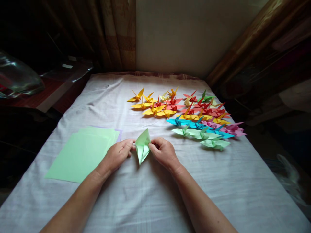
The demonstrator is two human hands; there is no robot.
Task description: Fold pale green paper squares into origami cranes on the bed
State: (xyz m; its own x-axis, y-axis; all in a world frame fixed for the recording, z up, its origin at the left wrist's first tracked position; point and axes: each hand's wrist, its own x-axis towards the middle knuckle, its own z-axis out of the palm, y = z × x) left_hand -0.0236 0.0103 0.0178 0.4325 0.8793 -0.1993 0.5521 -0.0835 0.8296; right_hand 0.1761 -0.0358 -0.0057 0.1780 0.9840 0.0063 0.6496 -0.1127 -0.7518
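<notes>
Both hands meet over the white cloth (136,200), with the folded paper (143,145) between them, near the middle of the cloth. It is light green and stands with its long axis running away from the person, one point toward the near side, its flaps partly spread.

The left hand (121,151) is nearly closed, thumb and forefinger together at the paper's left edge, a pale sliver showing between them. The right hand (165,153) pinches the right edge between thumb and curled forefinger, its other fingers tucked in.

Left of the left hand lie the green sheets (75,155), loosely stacked, with a purple sheet (120,135) peeping out at the far right corner.

Beyond the right hand, finished cranes sit in close rows: pale green cranes (215,144) nearest, then blue cranes (178,122) with pink cranes (232,128) beside them, and yellow cranes (155,110) and red cranes (173,101) farther back. A darker green crane (206,97) sits at the back right.
</notes>
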